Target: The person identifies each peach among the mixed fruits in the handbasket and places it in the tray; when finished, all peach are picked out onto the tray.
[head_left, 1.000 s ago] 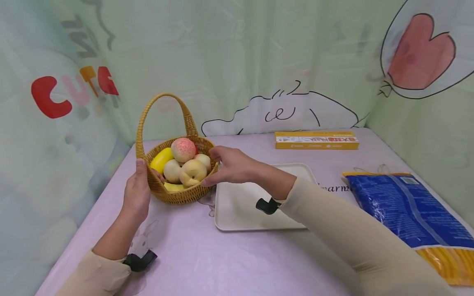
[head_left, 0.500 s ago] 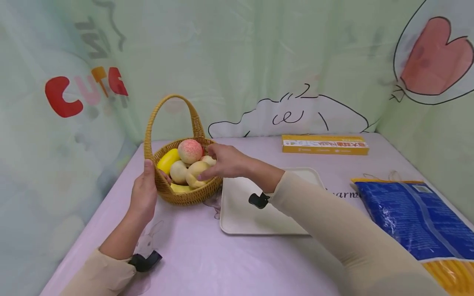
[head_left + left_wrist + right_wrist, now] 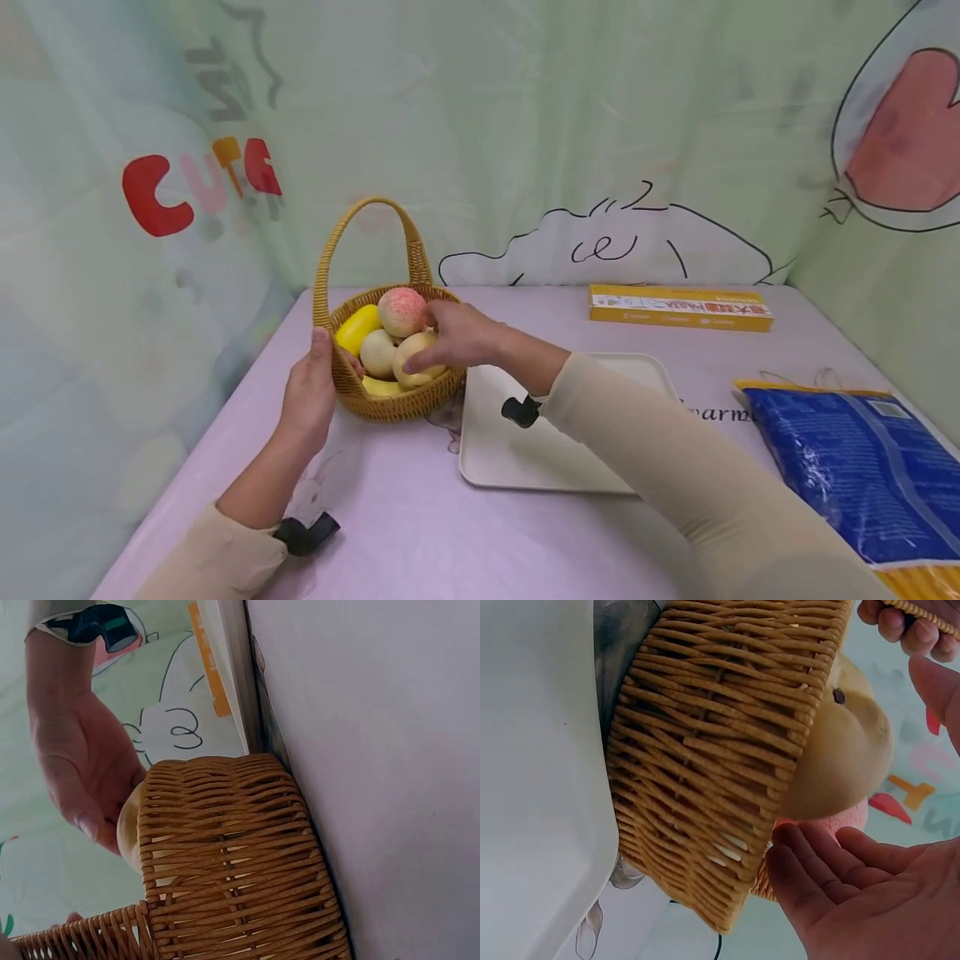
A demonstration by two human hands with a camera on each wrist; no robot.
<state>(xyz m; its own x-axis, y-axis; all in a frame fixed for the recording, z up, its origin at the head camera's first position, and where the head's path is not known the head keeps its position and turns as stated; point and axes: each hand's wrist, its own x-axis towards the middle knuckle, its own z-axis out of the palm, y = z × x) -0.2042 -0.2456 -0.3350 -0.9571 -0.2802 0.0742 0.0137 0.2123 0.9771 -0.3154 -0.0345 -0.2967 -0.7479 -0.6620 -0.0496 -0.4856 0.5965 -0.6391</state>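
Note:
My left hand (image 3: pixel 310 392) grips the wicker basket (image 3: pixel 405 407) at the base of its tall handle, with fingertips showing inside the rim. In the basket lie a pink-speckled peach (image 3: pixel 402 312), a yellow banana-like fruit (image 3: pixel 357 330), a pale round fruit (image 3: pixel 378 353) and a pale yellow fruit (image 3: pixel 847 750) with a dark dimple. My right hand (image 3: pixel 468 335) reaches over the basket's right rim. Its spread fingers extend behind the pale yellow fruit, and in the right wrist view the thumb (image 3: pixel 937 690) stands apart from it. Some fingertips are hidden in the basket.
A cream tray (image 3: pixel 540 467) lies right of the basket, partly under my right forearm. Farther back is a yellow pasta box (image 3: pixel 678 308). A blue packet (image 3: pixel 847 467) lies at the right. Printed curtains (image 3: pixel 525 125) enclose the table (image 3: pixel 450 550).
My right hand has moved farther over the basket, around the pale yellow fruit. My left hand keeps its grip. The whole scene has shifted rightward and slightly down as the head view turned.

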